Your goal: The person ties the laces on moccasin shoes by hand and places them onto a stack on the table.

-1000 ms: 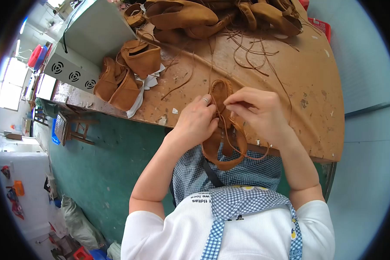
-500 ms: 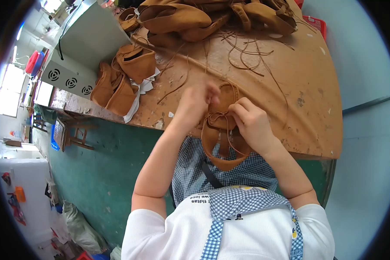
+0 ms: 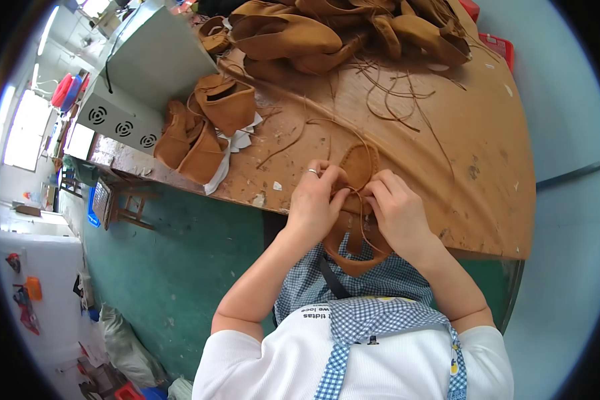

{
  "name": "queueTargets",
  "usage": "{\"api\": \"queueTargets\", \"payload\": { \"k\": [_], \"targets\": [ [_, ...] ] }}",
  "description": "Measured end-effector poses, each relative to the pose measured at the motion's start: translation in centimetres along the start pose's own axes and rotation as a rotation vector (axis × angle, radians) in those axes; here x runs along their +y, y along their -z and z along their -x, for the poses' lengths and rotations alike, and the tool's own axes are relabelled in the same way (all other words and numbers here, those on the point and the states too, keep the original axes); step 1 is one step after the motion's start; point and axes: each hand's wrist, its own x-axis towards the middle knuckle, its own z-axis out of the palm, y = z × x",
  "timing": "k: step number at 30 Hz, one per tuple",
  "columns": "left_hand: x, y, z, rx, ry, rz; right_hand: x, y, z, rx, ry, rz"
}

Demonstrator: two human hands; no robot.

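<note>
And it's the left hand [image 3: 313, 203], thumb and finger pinched on the lace [image 3: 361, 212]; the right hand [image 3: 398, 212], fingers bunched, nips it too! Between them sits the shoe [image 3: 359, 165], far end flat on the table [image 3: 487, 217], near end over the near edge. Looks light, soft, floppy, hardly fragile; best gripped by its sides, beside the lacing. Thin, bendy lace, made for fingertips.

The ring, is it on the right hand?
No, the ring is on a finger of the left hand.
</note>
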Motion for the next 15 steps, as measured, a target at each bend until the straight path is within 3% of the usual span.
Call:
{"api": "queueTargets", "payload": {
  "k": [5, 8, 14, 15],
  "targets": [
    [0.1, 0.4, 0.6, -0.029, 0.085, 0.066, 1.3, -0.8, 0.0, -0.034, 0.055, 0.038],
    [1.3, 0.9, 1.5, 0.046, 0.088, 0.080, 0.8, 0.2, -0.3, -0.054, 0.008, -0.100],
    [3.3, 2.7, 0.5, 0.057, 0.121, 0.112, -1.4, 2.3, -2.0, 0.090, 0.212, -0.166],
    [3.1, 2.4, 0.4, 0.073, 0.107, 0.096, -1.1, 1.9, -1.9, 0.052, 0.160, -0.170]
  ]
}}
